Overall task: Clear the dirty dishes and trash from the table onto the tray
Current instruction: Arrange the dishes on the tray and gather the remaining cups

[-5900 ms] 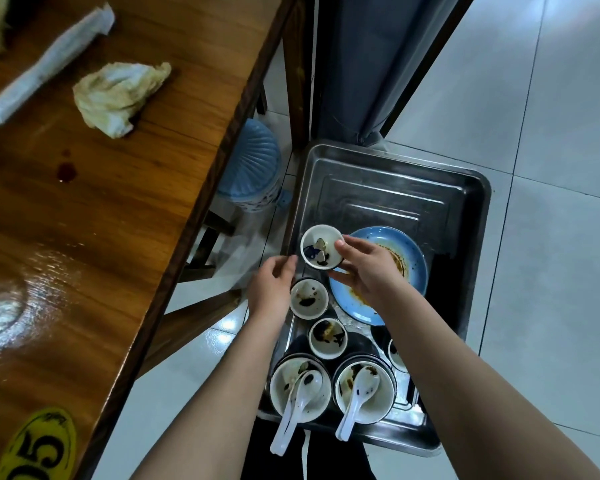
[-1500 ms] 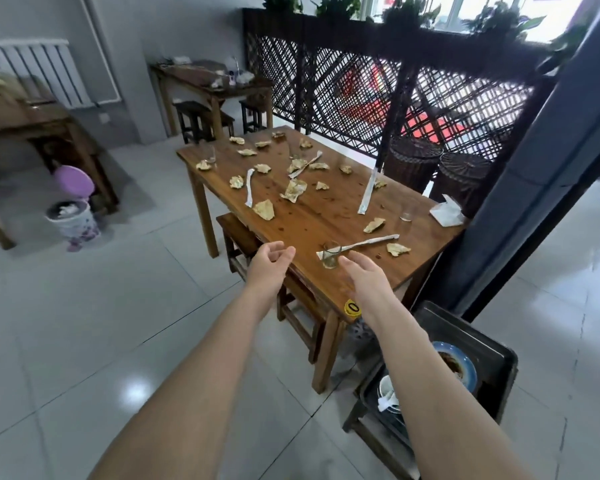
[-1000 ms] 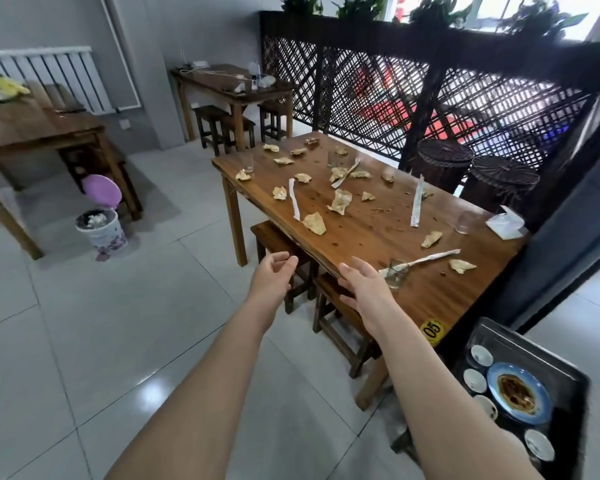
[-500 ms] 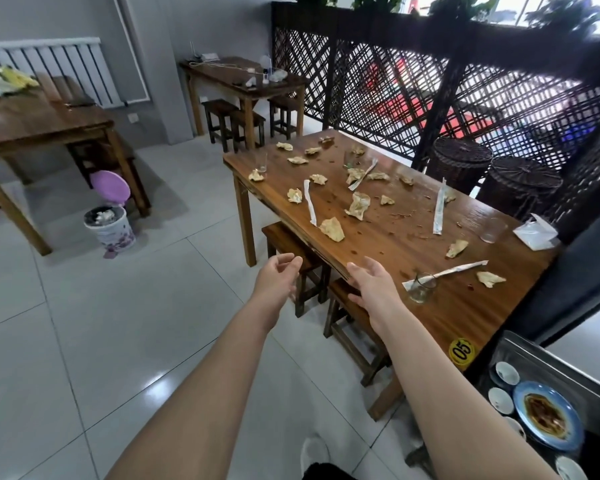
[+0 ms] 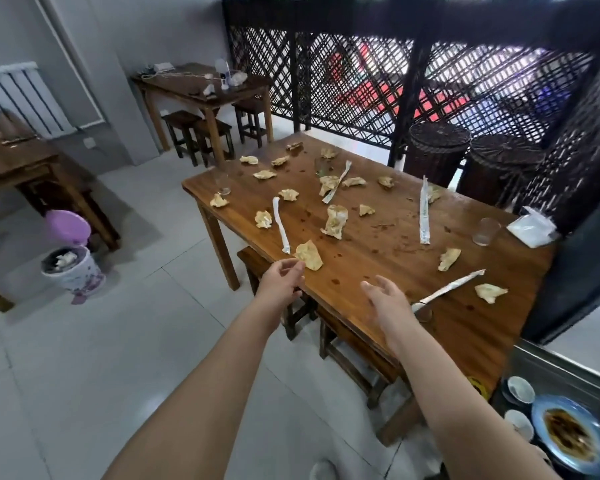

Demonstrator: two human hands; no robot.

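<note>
A long wooden table (image 5: 378, 251) carries several crumpled stained napkins, several white chopstick wrappers and three clear glasses. My left hand (image 5: 283, 280) hovers at the table's near edge, fingers loosely curled and holding nothing, just short of a crumpled napkin (image 5: 309, 255). My right hand (image 5: 387, 301) is over the table with fingers spread, holding nothing, beside a small glass (image 5: 424, 312) and a wrapper (image 5: 451, 285). The metal tray (image 5: 548, 367) at the bottom right holds a blue plate (image 5: 572, 436) and small white bowls (image 5: 520, 389).
Wooden stools (image 5: 343, 337) stand under the table's near side. A small bin with a purple lid (image 5: 71, 268) sits on the tiled floor at left, by another table (image 5: 25, 161). A dark lattice fence and two wicker baskets (image 5: 437, 150) line the far side.
The view has drawn nearer to the littered table. Both hands have come forward to its near edge, the left close to a napkin, the right over the tabletop.
</note>
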